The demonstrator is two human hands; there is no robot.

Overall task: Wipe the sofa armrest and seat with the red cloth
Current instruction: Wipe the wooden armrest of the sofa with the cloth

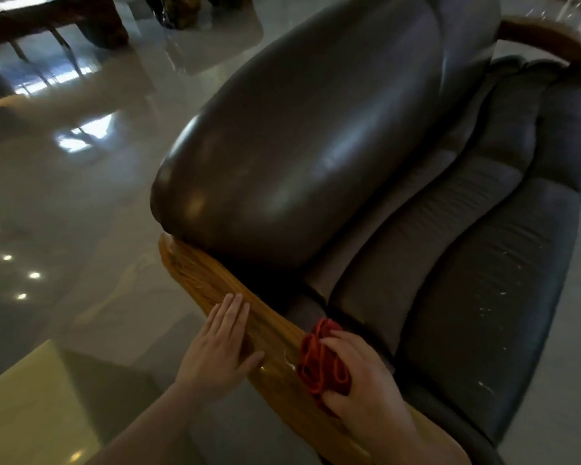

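Observation:
A dark leather sofa fills the right of the head view, with a big rounded back cushion (299, 139) and a creased seat (450, 297). Its near wooden armrest (195, 273) runs from the cushion's end down toward me. My left hand (220, 350) lies flat on the armrest with straight fingers. My right hand (363, 380) grips the bunched red cloth (319, 360) and holds it against the armrest's inner edge, next to the seat. Part of the cloth is hidden under my palm.
Glossy grey floor tiles (64, 203) spread to the left. A dark wooden table (47, 18) and chair legs stand at the far top left. A second wooden armrest (547, 35) curves at the far end. A pale yellow surface (24, 411) lies at the bottom left.

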